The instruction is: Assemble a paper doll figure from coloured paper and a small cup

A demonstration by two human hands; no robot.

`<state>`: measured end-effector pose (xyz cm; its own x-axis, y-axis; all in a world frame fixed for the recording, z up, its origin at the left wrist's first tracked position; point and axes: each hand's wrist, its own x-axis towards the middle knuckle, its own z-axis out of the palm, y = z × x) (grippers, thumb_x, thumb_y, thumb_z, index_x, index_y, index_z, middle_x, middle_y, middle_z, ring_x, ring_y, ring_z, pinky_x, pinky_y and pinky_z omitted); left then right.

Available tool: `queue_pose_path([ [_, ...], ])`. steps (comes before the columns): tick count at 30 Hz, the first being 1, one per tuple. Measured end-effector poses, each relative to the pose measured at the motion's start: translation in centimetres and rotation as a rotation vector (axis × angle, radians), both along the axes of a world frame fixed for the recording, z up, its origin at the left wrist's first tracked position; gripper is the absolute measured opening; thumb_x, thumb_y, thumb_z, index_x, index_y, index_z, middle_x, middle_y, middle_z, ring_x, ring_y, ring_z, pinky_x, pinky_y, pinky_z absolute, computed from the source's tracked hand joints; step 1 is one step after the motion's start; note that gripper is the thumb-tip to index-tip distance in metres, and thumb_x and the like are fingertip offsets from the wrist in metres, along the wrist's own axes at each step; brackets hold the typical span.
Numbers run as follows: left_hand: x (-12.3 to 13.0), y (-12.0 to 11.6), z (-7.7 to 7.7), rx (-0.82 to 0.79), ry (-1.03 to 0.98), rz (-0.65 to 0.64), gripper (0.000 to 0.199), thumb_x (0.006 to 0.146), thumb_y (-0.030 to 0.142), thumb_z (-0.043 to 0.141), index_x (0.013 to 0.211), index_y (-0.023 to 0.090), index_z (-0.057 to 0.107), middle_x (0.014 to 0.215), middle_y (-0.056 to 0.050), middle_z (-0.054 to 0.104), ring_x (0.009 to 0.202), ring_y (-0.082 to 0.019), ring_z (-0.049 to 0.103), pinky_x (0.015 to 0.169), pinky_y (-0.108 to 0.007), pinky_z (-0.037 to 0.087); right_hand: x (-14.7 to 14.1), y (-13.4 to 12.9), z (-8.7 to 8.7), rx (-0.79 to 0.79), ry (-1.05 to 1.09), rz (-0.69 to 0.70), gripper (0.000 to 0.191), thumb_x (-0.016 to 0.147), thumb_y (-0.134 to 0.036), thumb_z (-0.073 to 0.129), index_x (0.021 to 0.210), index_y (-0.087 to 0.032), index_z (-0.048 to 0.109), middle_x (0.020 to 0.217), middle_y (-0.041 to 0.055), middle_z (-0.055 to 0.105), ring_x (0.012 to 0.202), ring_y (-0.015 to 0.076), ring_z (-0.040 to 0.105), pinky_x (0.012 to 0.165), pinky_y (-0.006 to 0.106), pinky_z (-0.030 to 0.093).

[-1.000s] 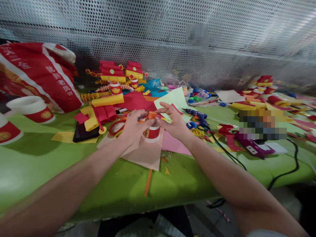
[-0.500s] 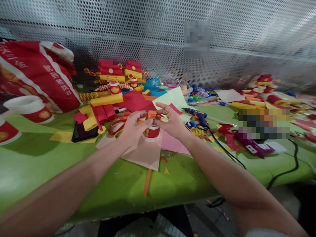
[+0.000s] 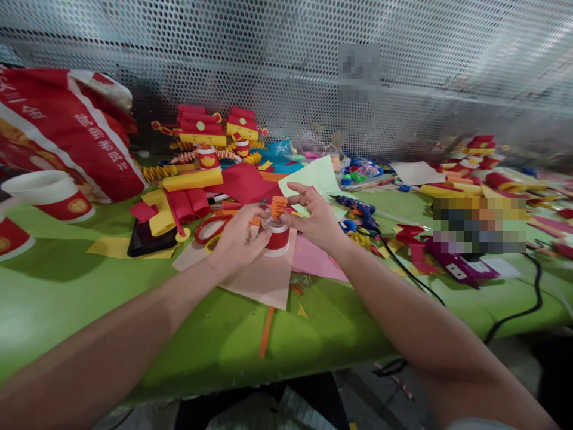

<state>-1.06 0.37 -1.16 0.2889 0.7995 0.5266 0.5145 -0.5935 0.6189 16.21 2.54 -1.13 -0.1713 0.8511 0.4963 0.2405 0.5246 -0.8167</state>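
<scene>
A red and white paper cup [image 3: 278,240] stands upright on a sheet of pale pinkish paper [image 3: 255,280]. Over its top is an orange paper strip [image 3: 280,206] folded in zigzags. My left hand [image 3: 239,242] is closed at the cup's left side, thumb along the rim, and a bit of orange shows between its fingers. My right hand [image 3: 319,222] has its thumb against the base of the folded strip, with the upper fingers stretched out beyond it. The exact contact of the fingertips is partly hidden.
Red scissors [image 3: 209,230] and a black phone [image 3: 150,240] lie to the left. Two white-and-red cups [image 3: 49,196] stand farther left. A blue glue gun [image 3: 356,208] with a black cord lies right. Finished paper figures [image 3: 203,134] stand behind, before a perforated metal wall.
The folded orange strip stands taller and more spread above the cup. My left hand has shifted slightly left and down from it, while my right stays near the strip.
</scene>
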Motion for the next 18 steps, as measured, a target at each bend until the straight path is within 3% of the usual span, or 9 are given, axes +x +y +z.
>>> queue_pose_path([
  [3,0.0,0.0,0.0,0.06,0.04,-0.003,0.016,0.073,0.021,0.05,0.089,0.02,0.052,0.096,-0.006,0.063,0.087,-0.019,0.059,0.074,-0.033,0.048,-0.1,-0.1,0.2,-0.02,0.003,-0.004,0.057,0.065,-0.022,0.063,0.119,-0.02,0.045,0.086,0.003,0.065,0.088,0.0172,0.06,0.079,0.036,0.049],
  [9,-0.7,0.0,-0.3,0.181,0.107,-0.002,0.019,0.078,0.025,0.049,0.092,0.023,0.061,0.106,-0.007,0.065,0.102,-0.022,0.058,0.086,-0.04,0.048,0.1,-0.1,0.4,-0.095,-0.024,-0.028,0.055,0.062,-0.019,0.065,0.115,-0.02,0.05,0.087,0.0031,0.065,0.086,0.0176,0.061,0.08,0.038,0.05],
  [18,-1.2,0.6,-0.5,0.436,0.271,-0.043,0.026,0.079,0.023,0.044,0.092,0.019,0.066,0.111,-0.013,0.064,0.101,-0.024,0.061,0.083,-0.04,0.051,0.0,-0.1,0.1,-0.069,-0.072,-0.042,0.055,0.064,-0.02,0.063,0.117,-0.019,0.049,0.087,0.0045,0.064,0.086,0.0185,0.061,0.08,0.039,0.049],
])
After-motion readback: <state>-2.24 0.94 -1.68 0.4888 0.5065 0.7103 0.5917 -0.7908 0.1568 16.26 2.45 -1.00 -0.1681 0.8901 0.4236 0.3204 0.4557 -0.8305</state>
